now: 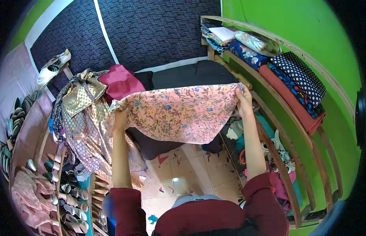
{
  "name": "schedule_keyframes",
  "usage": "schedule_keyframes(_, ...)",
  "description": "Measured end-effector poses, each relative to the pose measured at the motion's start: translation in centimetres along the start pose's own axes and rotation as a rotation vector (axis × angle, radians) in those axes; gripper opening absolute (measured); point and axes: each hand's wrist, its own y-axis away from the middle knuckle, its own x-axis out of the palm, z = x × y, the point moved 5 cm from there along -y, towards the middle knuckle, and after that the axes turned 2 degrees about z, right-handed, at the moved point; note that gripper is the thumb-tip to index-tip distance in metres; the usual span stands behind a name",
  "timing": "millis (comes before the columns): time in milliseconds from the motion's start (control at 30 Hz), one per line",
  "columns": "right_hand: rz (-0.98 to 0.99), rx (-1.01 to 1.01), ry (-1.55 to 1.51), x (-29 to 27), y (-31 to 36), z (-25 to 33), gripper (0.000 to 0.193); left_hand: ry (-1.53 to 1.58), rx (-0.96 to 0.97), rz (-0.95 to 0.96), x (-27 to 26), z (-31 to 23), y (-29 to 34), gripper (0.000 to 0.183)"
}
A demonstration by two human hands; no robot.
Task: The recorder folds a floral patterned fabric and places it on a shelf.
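A pink floral cloth (179, 114) is stretched between my two hands, hanging in a curve from its upper edge. My left hand (121, 118) is closed on its left end, with the fingers partly hidden by the fabric. My right hand (243, 99) pinches the upper right corner. Behind the cloth lies black fabric (179, 74), seen above and below it. Beside my left hand is a heap of shiny gold patterned fabric (86, 122), with a magenta cloth (122, 82) on its far side.
On the right, a wooden rack (285, 94) bears folded fabrics, including a polka-dot one (299, 74) and a rust-coloured one (291, 100). Shoes (75, 212) line a rack at the left. Fabric scraps (162, 159) lie on the tiled floor (191, 173). A green wall (308, 35) rises at right.
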Motion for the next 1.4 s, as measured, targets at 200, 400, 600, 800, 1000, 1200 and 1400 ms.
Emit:
schedule_keyframes(200, 0.126, 0.140, 0.298, -1.0, -0.8, -2.3, 0.017, -0.073, -0.050, -0.047, -0.1, 0.4, -0.9, 0.035)
schedule_keyframes(400, -0.287, -0.281, 0.782, -2.7, -0.4, -1.1, 0.031, -0.224, -0.085, 0.037, 1.4, -0.1, -1.1, 0.042)
schedule_keyframes(600, -0.295, -0.223, 0.391, -2.8, -0.5, -1.0, 0.030, -0.288, -0.109, -0.017, 2.6, -2.2, 0.0, 0.038)
schedule_keyframes(800, -0.226, -0.130, 0.343, -3.4, -2.4, -0.2, 0.029, -0.146, 0.008, 0.005, 1.9, -0.2, -2.6, 0.035)
schedule_keyframes(1000, 0.061, -0.015, 0.657, -4.8, -7.1, -4.6, 0.054, -0.073, -0.243, 0.089, 5.0, 2.2, -8.1, 0.073)
schedule_keyframes(1200, -0.065, -0.094, 0.828, -5.2, -15.8, -11.5, 0.049, -0.217, -0.166, 0.052, 8.7, 6.1, -16.8, 0.052)
schedule_keyframes(1400, -0.031, -0.255, 1.140, -5.7, -27.5, -18.0, 0.034, -0.569, -0.177, -0.097, 12.4, 11.4, -27.6, 0.037)
